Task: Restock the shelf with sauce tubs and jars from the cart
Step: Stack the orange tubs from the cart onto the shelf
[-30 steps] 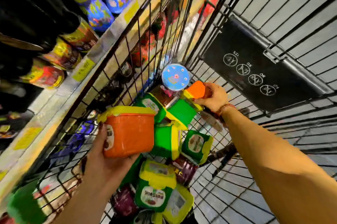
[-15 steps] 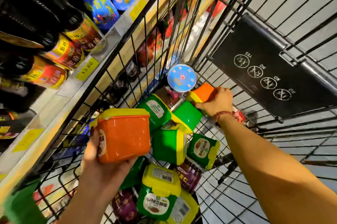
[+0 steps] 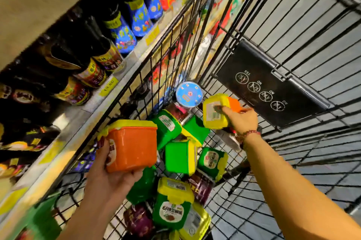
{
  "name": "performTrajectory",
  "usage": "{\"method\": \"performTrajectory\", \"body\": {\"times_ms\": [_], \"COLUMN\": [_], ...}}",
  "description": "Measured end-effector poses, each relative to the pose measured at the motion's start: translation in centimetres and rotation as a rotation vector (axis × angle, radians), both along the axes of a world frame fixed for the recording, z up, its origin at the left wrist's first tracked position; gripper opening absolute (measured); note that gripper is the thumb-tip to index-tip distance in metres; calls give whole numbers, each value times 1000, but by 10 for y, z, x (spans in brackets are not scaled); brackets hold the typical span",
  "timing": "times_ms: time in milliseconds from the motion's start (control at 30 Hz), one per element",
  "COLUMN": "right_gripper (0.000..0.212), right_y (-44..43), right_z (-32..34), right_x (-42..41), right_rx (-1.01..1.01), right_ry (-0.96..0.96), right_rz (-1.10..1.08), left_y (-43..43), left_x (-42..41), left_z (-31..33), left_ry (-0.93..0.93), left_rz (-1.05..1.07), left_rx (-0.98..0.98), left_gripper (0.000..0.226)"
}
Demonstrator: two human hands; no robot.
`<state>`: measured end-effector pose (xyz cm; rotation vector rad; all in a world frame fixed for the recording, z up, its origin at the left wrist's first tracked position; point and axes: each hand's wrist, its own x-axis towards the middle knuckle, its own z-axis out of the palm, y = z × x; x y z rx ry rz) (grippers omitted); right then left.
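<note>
My left hand [image 3: 109, 173] grips an orange sauce tub with a yellow lid [image 3: 132, 148] from below, above the wire cart [image 3: 156, 60]. My right hand [image 3: 241, 120] holds a second orange tub [image 3: 215, 111] by its side, lifted over the pile with its yellow lid and barcode label facing me. Several green tubs with yellow lids [image 3: 180, 156] lie jumbled in the cart. A jar with a blue round lid [image 3: 189, 94] stands at the cart's far end. Dark purple packs [image 3: 138, 220] lie among the tubs.
The shelf [image 3: 93, 99] runs along the left with dark sauce bottles [image 3: 84, 52], blue-labelled bottles [image 3: 136, 15] and yellow price tags. A black child-seat flap [image 3: 273, 87] with warning icons hangs on the cart's right side. Grey floor shows through the wires.
My right hand has lifted the second orange tub out of the pile and turned it so the yellow lid faces me. The left hand keeps its tub roughly in place.
</note>
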<state>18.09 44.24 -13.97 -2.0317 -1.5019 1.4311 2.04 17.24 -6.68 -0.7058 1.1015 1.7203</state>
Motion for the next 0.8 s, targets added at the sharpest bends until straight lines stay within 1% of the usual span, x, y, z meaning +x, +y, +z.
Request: {"method": "performTrajectory", "body": {"times_ms": [33, 67, 133, 200, 267, 300, 333, 400, 433, 533, 567, 633, 667, 700, 767, 800], "right_gripper": [65, 56, 28, 13, 22, 27, 35, 50, 51, 38, 38, 43, 44, 44, 45, 46], "right_y": [-4, -12, -34, -58, -79, -90, -100, -119, -128, -152, -160, -173, -179, -184, -192, -195], "right_z": [3, 14, 40, 69, 94, 106, 117, 140, 153, 185, 197, 213, 219, 226, 238, 244], "right_x": [2, 3, 3, 1, 0, -1, -2, -3, -2, 4, 5, 8, 9, 9, 9, 8], "right_rx": [-63, -113, -225, -371, -505, -546, -549, -555, -541, -491, -474, -451, -441, -420, -358, -330], "right_ry": [97, 216, 441, 626, 824, 880, 905, 1000, 1033, 1096, 1089, 1072, 1082, 1091, 1117, 1133], "right_rz": [-36, -47, -47, -100, -134, -141, -146, -125, -126, -127, -126, -104, -101, -103, -86, -74], "left_y": [1, 2, 1, -1, -3, -5, -6, -9, -10, -13, -15, -18, -21, -23, -28, -30], "left_x": [-1, -2, -4, -6, -9, -9, -11, -15, -15, -17, -16, -17, -16, -16, -16, -16], "left_z": [4, 9, 17, 26, 36, 41, 47, 59, 69, 99, 110, 126, 134, 140, 150, 154], "left_ry": [19, 32, 44, 48, 49, 51, 56, 79, 95, 126, 123, 139, 166, 203, 261, 285], "left_rz": [-39, -74, -112, -143, -171, -183, -189, -207, -225, -326, -352, -386, -407, -421, -421, -411], "left_rx": [-2, 5, 23, 46, 94, 110, 125, 181, 205, 293, 332, 370, 381, 395, 421, 429], "left_gripper": [122, 120, 117, 121, 122, 119, 111, 89, 83, 84, 89, 106, 109, 105, 89, 85]}}
